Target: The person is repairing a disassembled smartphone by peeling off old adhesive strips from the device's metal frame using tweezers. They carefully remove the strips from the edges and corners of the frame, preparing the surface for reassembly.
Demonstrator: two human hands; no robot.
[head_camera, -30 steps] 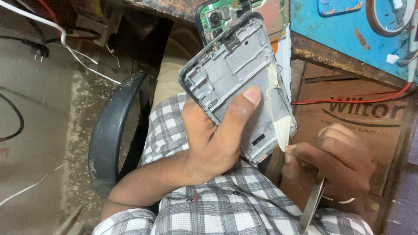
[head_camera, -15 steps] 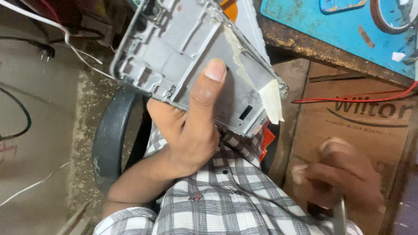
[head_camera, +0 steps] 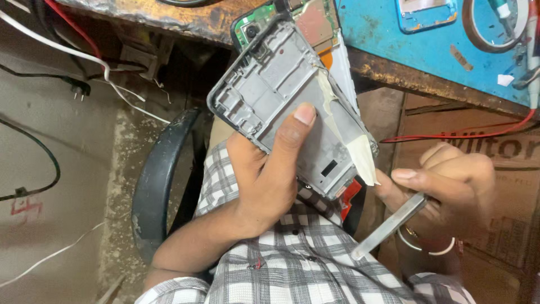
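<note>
Head cam, looking down into the lap: left hand [head_camera: 264,180] is clamped around a grey metal phone mid-frame [head_camera: 287,101], thumb pressed flat across its inner face, held tilted above the checked shirt [head_camera: 315,270]. A strip of cream tape [head_camera: 360,157] hangs off the frame's lower corner. Right hand [head_camera: 444,186] is closed on a flat steel pry tool [head_camera: 388,225], thumb almost touching the tape tip. Blue work mat [head_camera: 427,50] sits on the bench up top, black chair arm [head_camera: 157,191] at left.
</note>
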